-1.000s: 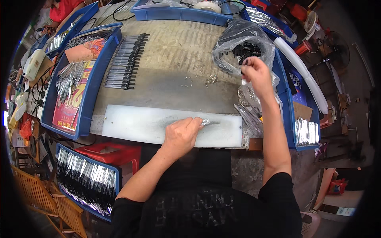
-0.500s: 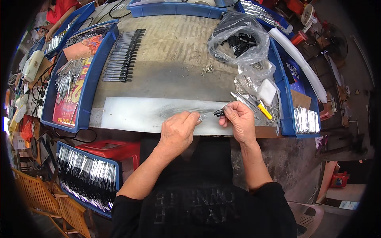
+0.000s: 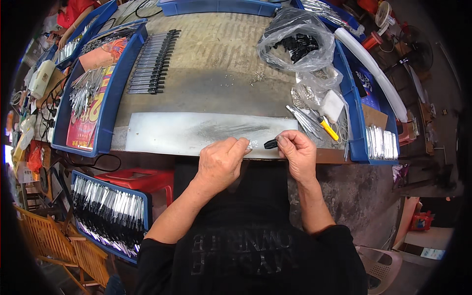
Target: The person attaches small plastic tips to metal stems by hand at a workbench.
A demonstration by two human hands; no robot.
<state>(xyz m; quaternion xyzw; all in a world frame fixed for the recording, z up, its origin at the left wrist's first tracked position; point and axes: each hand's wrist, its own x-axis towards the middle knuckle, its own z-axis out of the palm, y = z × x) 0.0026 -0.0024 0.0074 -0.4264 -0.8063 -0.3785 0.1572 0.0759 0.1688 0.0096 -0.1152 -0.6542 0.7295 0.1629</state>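
Note:
My right hand point(image 3: 299, 153) pinches a few small black plastic pieces point(image 3: 271, 144) between thumb and fingers, their ends pointing left. My left hand point(image 3: 221, 160) is closed close by, thumb against the fingers. At its fingertips show tiny silvery pieces point(image 3: 252, 144), too small to name. Both hands are at the near edge of a long white sheet point(image 3: 162, 132), which carries dark smudges. Beyond it, to the left, pens point(image 3: 153, 64) with clear barrels and black ends lie in a neat row. To the right, a clear plastic bag point(image 3: 317, 24) holds many black pieces.
Blue trays point(image 3: 109, 115) with pen parts line the table's left, far and right sides. Tiny metal parts point(image 3: 257, 77) lie mid-table. A yellow-handled tool point(image 3: 330, 131) rests beside thin silvery rods point(image 3: 306, 120). A red stool point(image 3: 137, 179) and a pen-filled tray stand below left.
The view has tipped slightly, so the table sits higher in it. The black pieces in my right hand are turned a little and look more spread. My left hand stays closed.

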